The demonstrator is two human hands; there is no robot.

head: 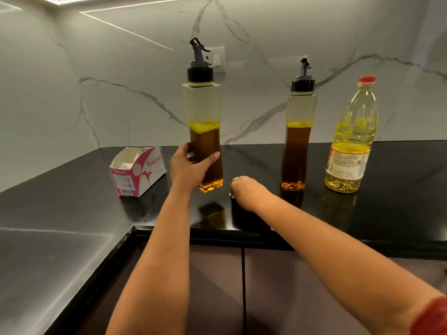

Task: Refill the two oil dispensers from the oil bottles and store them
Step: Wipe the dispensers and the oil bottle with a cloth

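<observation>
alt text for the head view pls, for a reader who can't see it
A left hand grips a capped oil dispenser, about half full, lifted just off a black counter; the right hand rests curled on the counter. To the right stand a second dispenser and an oil bottle; a pink box sits left.
</observation>
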